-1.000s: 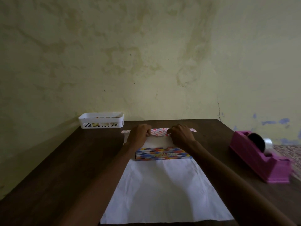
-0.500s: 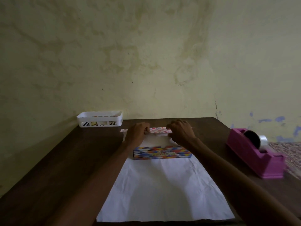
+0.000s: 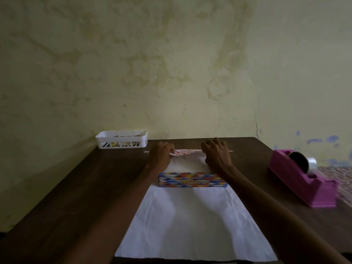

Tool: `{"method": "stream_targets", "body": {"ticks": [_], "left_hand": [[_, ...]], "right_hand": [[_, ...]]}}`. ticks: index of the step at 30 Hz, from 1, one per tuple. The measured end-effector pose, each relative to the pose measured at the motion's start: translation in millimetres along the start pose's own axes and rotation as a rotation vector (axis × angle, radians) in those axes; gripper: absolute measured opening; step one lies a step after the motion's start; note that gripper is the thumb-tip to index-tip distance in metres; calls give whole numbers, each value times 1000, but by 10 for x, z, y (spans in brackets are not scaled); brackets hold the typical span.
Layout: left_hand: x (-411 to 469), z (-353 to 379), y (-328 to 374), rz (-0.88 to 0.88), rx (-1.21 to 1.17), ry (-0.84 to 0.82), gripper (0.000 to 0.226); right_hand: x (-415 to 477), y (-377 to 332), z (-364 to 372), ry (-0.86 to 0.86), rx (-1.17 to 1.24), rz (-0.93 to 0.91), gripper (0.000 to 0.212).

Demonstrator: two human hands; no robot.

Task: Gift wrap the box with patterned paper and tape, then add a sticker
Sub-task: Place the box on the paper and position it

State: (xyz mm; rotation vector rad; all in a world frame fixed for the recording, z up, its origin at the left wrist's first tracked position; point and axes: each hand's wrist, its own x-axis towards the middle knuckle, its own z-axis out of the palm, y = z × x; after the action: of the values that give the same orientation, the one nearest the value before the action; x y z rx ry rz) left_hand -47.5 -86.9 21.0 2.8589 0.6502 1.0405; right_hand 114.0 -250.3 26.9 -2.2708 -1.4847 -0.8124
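Observation:
A box (image 3: 192, 180) with a bright multicoloured pattern lies across a long sheet of wrapping paper (image 3: 192, 221), white side up. The paper's far end is folded back over the box top, showing its red-patterned side (image 3: 183, 152). My left hand (image 3: 160, 158) pinches that folded edge at the box's far left. My right hand (image 3: 217, 156) holds the same edge at the far right, fingers curled over it. How the fingertips grip is partly hidden.
A pink tape dispenser (image 3: 302, 181) with a clear tape roll stands at the right on the dark wooden table (image 3: 76, 187). A white slotted basket (image 3: 122, 139) with small coloured items sits at the back left against the yellow wall.
Both hands have stayed on the folded paper edge over the box. The view has shifted slightly; the right hand's fingers have spread a little.

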Motion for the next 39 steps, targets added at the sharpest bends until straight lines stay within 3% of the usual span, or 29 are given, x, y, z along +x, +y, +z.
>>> {"method": "stream_targets", "body": {"ticks": [10,15,21,28,35,39], "left_hand": [[-62,20,6,-31,66,29,23],[-39,23,7,5,95,-14,21],[53,34,74,124,147,-72,26],[81,45,152,84,87,-49,15],[6,36,-55,34,-185,-82,27],[1,5,-69,11,-204,-99,27]], "right_hand": [[-135,-132,-88,-58,105,83,12],[-270,-267,-227,-287,219,-152,38],[-374,-92,-258,-398,278,-224,57],[-425,-124,-265,-352,263,-262,52],[-468,-154,-322,-255,217,-229,44],[-510,-205,-329,-225,208,-217,43]]}}
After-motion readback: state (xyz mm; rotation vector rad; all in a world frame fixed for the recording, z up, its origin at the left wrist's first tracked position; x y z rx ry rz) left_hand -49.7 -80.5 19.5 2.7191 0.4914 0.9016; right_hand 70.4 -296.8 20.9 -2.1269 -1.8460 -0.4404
